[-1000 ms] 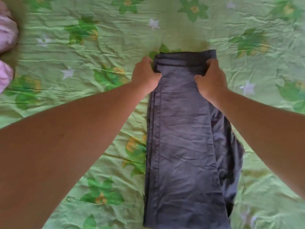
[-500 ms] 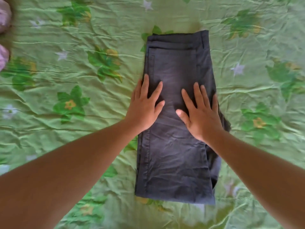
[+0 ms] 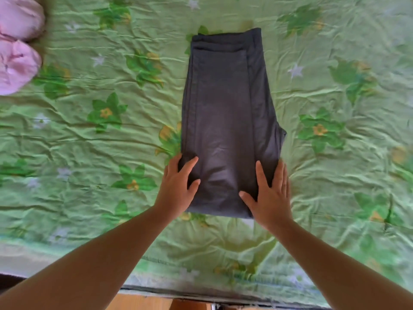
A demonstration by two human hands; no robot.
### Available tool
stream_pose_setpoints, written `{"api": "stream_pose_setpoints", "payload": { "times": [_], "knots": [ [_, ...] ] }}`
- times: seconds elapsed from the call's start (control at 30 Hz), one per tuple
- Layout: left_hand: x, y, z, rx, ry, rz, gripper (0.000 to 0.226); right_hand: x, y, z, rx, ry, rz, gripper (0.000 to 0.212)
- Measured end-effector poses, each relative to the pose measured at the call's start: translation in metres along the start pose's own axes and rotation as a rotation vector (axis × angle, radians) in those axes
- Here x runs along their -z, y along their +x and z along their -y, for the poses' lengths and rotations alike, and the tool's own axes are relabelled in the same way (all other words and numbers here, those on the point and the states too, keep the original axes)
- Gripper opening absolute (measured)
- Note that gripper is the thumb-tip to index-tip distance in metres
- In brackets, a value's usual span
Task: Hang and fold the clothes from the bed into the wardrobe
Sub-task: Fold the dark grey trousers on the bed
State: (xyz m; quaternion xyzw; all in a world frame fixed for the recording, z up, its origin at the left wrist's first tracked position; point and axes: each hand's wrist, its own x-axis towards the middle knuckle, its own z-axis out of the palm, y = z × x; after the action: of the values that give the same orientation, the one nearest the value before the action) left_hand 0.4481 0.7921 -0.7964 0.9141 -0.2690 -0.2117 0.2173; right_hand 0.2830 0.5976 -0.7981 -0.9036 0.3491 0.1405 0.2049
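Note:
Dark grey trousers (image 3: 225, 113) lie folded in a long rectangle on the green flowered bedsheet (image 3: 111, 135), waistband at the far end. My left hand (image 3: 178, 186) lies flat on the near left corner of the trousers, fingers spread and straight. On the near right corner my right hand (image 3: 270, 195) presses flat, fingers straight, with its outer fingers along the fabric's right edge. Neither hand grips the cloth.
Pink fabric (image 3: 17, 43) sits bunched at the far left edge of the bed. The bed's near edge (image 3: 201, 291) runs along the bottom, with wooden floor (image 3: 156, 304) below it. Wrinkled sheet surrounds the trousers on all sides.
My hands let go of the far fold, then slid flat down the trousers from the middle to the near end. The view pulled back, showing the bed's edge.

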Motion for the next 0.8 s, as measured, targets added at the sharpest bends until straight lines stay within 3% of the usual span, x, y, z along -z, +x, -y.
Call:
{"api": "stream_pose_setpoints", "payload": {
  "times": [0.07,0.13,0.2,0.27,0.3,0.37,0.43,0.5,0.57,0.7,0.73,0.8],
  "knots": [
    [0.006,-0.016,-0.006,0.092,-0.192,-0.001,0.054,0.003,-0.017,0.005,-0.101,0.138,0.083,0.092],
    [0.012,-0.023,-0.009,0.227,-0.352,0.025,0.041,0.010,-0.024,0.009,-0.128,0.347,0.077,0.079],
    [0.021,-0.025,-0.004,0.372,-0.570,0.043,0.047,0.021,-0.020,0.009,-0.185,0.718,0.114,0.062],
    [0.030,-0.026,0.006,0.386,-0.686,0.104,0.056,0.037,-0.012,0.003,-0.307,1.031,0.292,0.057],
    [0.033,-0.026,0.014,0.290,-0.608,0.114,0.062,0.044,-0.009,-0.002,-0.276,1.026,0.382,0.060],
    [0.040,-0.020,0.022,-0.037,-0.232,0.087,0.070,0.052,-0.005,-0.013,0.003,0.732,0.378,0.067],
    [0.043,-0.012,0.028,-0.393,0.086,0.012,0.067,0.051,-0.004,-0.021,0.377,0.284,0.190,0.067],
    [0.048,-0.005,0.032,-0.545,0.177,-0.011,0.059,0.050,-0.002,-0.027,0.639,0.018,-0.032,0.055],
    [0.058,0.005,0.029,-0.555,0.131,-0.075,0.044,0.057,0.003,-0.032,0.697,0.044,-0.139,0.046],
    [0.089,0.043,0.002,-0.425,-0.179,-0.218,0.023,0.087,0.042,-0.023,0.579,0.303,-0.372,0.022],
    [0.099,0.058,-0.011,-0.307,-0.373,-0.156,0.015,0.101,0.062,-0.013,0.496,0.414,-0.384,0.022],
    [0.119,0.099,-0.035,-0.050,-0.709,-0.016,0.031,0.132,0.108,0.012,0.195,0.781,-0.240,0.043]
  ]
}}
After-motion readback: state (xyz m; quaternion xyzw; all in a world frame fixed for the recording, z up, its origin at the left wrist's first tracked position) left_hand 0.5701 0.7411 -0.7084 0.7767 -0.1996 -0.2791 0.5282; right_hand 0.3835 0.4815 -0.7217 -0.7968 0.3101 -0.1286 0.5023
